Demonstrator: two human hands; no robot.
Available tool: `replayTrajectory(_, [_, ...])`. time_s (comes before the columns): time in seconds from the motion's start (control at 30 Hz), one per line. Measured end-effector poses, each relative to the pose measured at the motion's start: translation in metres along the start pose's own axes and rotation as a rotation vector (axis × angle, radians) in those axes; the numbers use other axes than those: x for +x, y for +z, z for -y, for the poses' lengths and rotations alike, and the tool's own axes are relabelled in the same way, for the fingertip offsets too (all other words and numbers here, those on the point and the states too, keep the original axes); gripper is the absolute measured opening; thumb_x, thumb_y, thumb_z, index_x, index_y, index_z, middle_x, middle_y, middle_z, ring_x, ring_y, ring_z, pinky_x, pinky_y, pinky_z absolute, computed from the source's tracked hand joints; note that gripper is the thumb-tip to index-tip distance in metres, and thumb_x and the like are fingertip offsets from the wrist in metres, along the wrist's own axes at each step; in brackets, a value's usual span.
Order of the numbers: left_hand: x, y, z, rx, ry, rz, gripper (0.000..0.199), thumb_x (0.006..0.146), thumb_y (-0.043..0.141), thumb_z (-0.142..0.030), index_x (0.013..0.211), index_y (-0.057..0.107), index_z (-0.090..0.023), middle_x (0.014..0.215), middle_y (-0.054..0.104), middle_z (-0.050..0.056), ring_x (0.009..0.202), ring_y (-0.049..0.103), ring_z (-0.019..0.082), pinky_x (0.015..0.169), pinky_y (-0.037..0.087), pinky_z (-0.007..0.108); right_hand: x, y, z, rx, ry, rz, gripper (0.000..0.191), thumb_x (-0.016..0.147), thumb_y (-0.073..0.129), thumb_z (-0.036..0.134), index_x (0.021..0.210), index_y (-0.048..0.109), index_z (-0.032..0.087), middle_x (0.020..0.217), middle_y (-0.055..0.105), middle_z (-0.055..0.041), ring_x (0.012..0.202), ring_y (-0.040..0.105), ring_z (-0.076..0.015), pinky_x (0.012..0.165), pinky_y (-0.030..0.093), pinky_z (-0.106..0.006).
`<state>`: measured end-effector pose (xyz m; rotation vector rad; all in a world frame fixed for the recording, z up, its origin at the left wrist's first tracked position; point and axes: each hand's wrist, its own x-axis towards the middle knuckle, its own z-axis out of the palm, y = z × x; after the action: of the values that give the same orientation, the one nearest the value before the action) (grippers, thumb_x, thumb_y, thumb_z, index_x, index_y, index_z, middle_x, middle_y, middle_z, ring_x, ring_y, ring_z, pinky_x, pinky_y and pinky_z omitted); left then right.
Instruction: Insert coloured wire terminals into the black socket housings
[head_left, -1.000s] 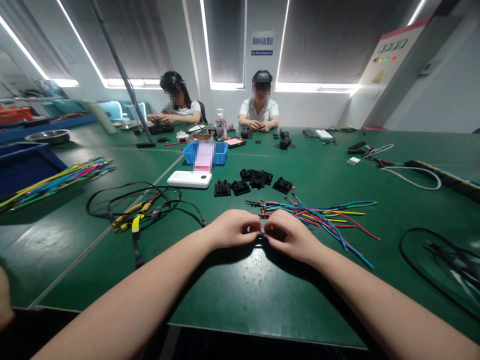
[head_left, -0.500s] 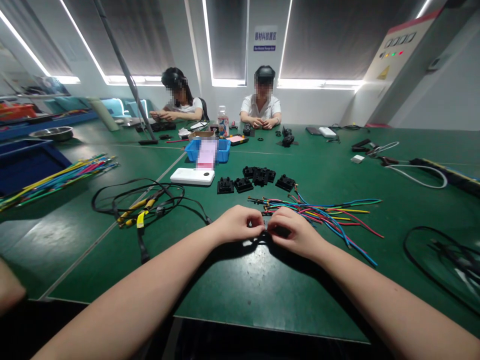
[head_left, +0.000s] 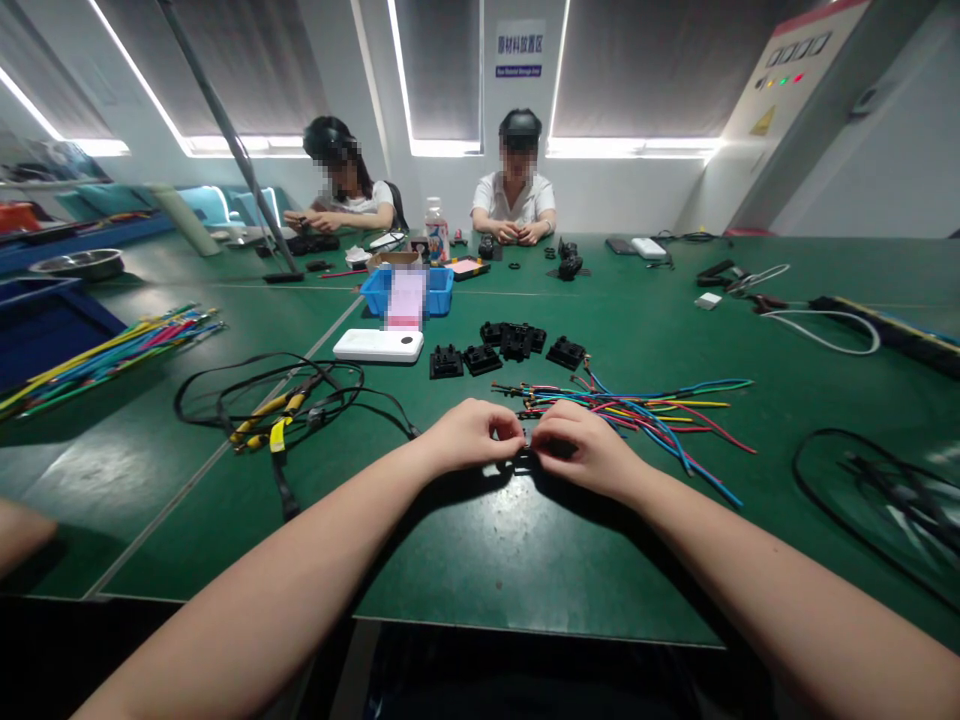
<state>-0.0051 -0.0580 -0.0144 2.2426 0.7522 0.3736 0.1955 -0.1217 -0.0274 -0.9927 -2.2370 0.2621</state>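
My left hand [head_left: 478, 436] and my right hand [head_left: 582, 446] meet fingertip to fingertip low over the green table [head_left: 480, 560]. Both are closed in a pinch around something small and dark, mostly hidden by the fingers, so I cannot make out its kind. Just beyond and to the right of my right hand lies a loose bundle of coloured wires [head_left: 667, 405], red, blue, yellow and green, with small brass-coloured ends. Several black plastic blocks [head_left: 517, 342] with raised posts sit beyond my hands.
A white power bank [head_left: 379, 346] lies before a blue bin [head_left: 367, 288]. Tangled black cables [head_left: 217, 375] are at left, more cable [head_left: 862, 500] at right. Coloured wires [head_left: 112, 355] lie by a dark blue tray [head_left: 52, 315]. Two people [head_left: 516, 195] sit opposite; another person's arm [head_left: 26, 535] shows at left.
The view has shifted slightly, so the table items appear a little higher and further left. My hands stay together in the same pinch.
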Motion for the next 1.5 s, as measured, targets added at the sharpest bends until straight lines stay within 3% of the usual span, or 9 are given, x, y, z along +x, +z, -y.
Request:
replayTrajectory(0.77, [0.003, 0.003, -0.003, 0.013, 0.017, 0.022, 0.012, 0.077, 0.056, -0.025, 0.073, 0.061, -0.015, 0.06, 0.056, -0.003, 0.055, 0.048, 0.008, 0.054, 0.035, 0.018, -0.001, 0.005, 0.001, -0.06, -0.068, -0.022, 0.008, 0.078, 0.057, 0.01, 0.079, 0.057, 0.018, 0.079, 0.059, -0.0054, 0.077, 0.049, -0.0183, 0.069, 0.042, -0.033])
replayTrajectory(1.07, [-0.003, 0.0, -0.006, 0.105, 0.047, 0.006, 0.018, 0.082, 0.053, -0.031, 0.081, 0.064, -0.017, 0.065, 0.056, -0.003, 0.06, 0.046, 0.009, 0.056, 0.033, 0.019, -0.001, -0.005, 0.001, 0.029, -0.001, -0.002, 0.006, 0.08, 0.057, 0.014, 0.083, 0.058, 0.019, 0.08, 0.059, -0.0033, 0.077, 0.053, -0.0161, 0.071, 0.044, -0.029])
replayTrajectory(1.23, [-0.002, 0.002, -0.007, 0.122, 0.036, 0.002, 0.021, 0.083, 0.052, -0.035, 0.08, 0.062, -0.017, 0.065, 0.056, -0.003, 0.061, 0.047, 0.009, 0.057, 0.032, 0.019, -0.002, -0.012, -0.003, 0.053, 0.091, -0.051, 0.008, 0.082, 0.053, 0.013, 0.084, 0.058, 0.019, 0.079, 0.059, -0.0028, 0.072, 0.054, -0.0146, 0.067, 0.045, -0.028])
replayTrajectory(1.5, [-0.001, -0.001, -0.006, 0.111, 0.03, -0.007, 0.019, 0.082, 0.053, -0.033, 0.077, 0.061, -0.017, 0.063, 0.055, -0.003, 0.059, 0.046, 0.009, 0.056, 0.032, 0.019, -0.003, -0.014, -0.006, 0.042, 0.172, -0.027, 0.008, 0.082, 0.052, 0.017, 0.083, 0.06, 0.018, 0.078, 0.063, -0.0031, 0.069, 0.057, -0.0146, 0.064, 0.046, -0.027])
